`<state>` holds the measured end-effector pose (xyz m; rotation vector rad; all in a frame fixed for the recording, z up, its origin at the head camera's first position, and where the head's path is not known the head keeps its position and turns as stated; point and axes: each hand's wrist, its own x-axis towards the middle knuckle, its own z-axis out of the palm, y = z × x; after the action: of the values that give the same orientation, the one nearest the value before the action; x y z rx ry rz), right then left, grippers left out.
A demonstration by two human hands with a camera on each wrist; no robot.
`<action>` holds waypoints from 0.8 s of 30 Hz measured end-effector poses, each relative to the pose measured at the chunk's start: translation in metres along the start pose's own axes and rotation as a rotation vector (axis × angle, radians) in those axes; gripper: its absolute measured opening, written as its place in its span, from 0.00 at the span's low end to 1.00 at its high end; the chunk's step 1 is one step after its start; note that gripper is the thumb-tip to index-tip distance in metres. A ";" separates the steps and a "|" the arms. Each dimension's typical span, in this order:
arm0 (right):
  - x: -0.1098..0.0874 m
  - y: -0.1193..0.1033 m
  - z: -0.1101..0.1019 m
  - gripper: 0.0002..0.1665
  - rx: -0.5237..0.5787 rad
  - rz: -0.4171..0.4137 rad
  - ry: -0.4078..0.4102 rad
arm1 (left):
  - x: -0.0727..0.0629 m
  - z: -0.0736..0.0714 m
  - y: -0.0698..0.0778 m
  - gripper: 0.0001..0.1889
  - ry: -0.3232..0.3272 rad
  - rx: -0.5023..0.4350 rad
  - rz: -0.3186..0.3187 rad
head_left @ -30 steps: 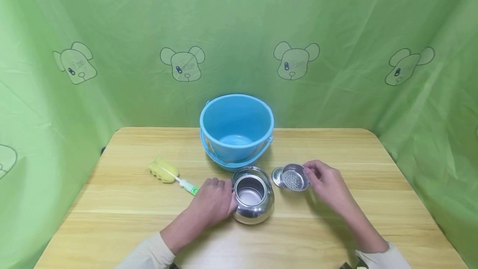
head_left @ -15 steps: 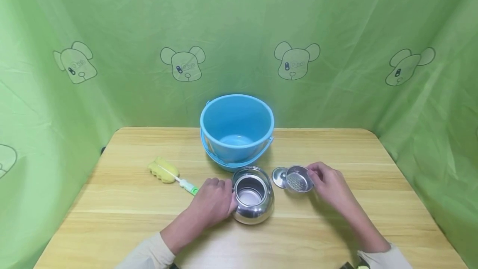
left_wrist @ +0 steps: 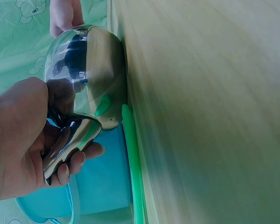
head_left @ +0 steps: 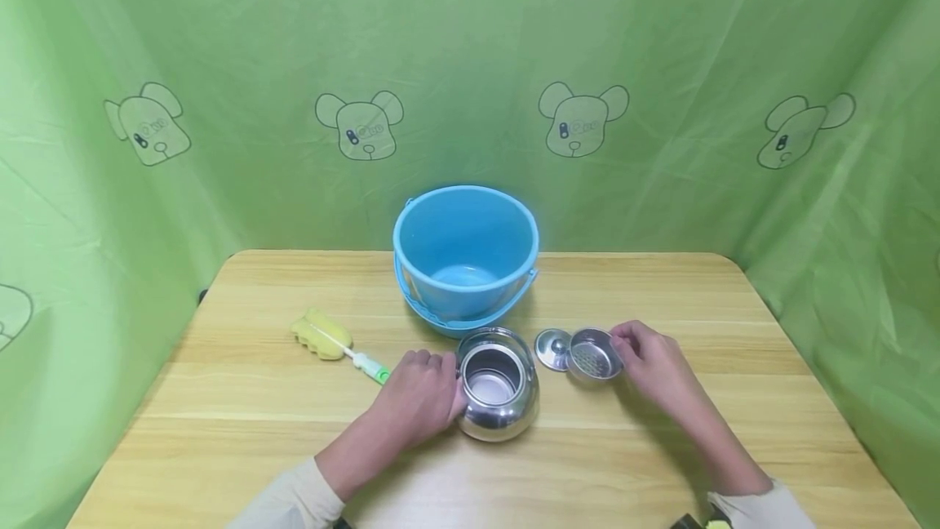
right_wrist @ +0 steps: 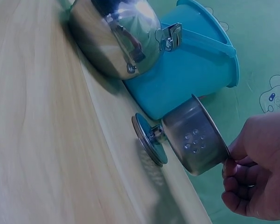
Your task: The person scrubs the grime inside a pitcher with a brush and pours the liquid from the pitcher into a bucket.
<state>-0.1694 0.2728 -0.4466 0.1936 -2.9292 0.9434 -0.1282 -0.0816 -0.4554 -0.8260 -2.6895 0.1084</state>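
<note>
Metal forms one kettle [head_left: 499,418], one strainer [head_left: 594,357] and one lid [head_left: 550,349].

We see a big blue bucket [head_left: 463,300] in the middle of the frame, standing at the back of the wooden table [head_left: 661,292]. We can look down inside to its shiny bottom, and its blue handle [head_left: 458,324] hangs down in front. Left of the middle, we spot a yellow sponge brush [head_left: 321,335] lying flat. Its sponge has a bumpy edge, and its white and green stick points down to the right. All across the top and both sides, we see a green cloth [head_left: 470,39] with soft folds. Four bear faces [head_left: 576,133] make a row on it, and we find part of another drawing [head_left: 11,317] at the left edge.
</note>
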 end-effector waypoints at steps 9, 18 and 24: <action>-0.001 0.007 0.000 0.15 -0.022 0.010 -0.010 | -0.001 0.000 0.000 0.18 0.002 0.000 -0.001; -0.002 0.014 0.000 0.16 -0.027 0.027 -0.038 | -0.001 0.002 0.000 0.17 0.016 -0.004 0.001; -0.004 0.018 -0.001 0.16 -0.044 0.035 -0.049 | -0.001 0.001 0.000 0.18 0.014 0.008 0.003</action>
<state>-0.1678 0.2882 -0.4563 0.1663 -3.0043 0.8898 -0.1277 -0.0820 -0.4562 -0.8252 -2.6732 0.1135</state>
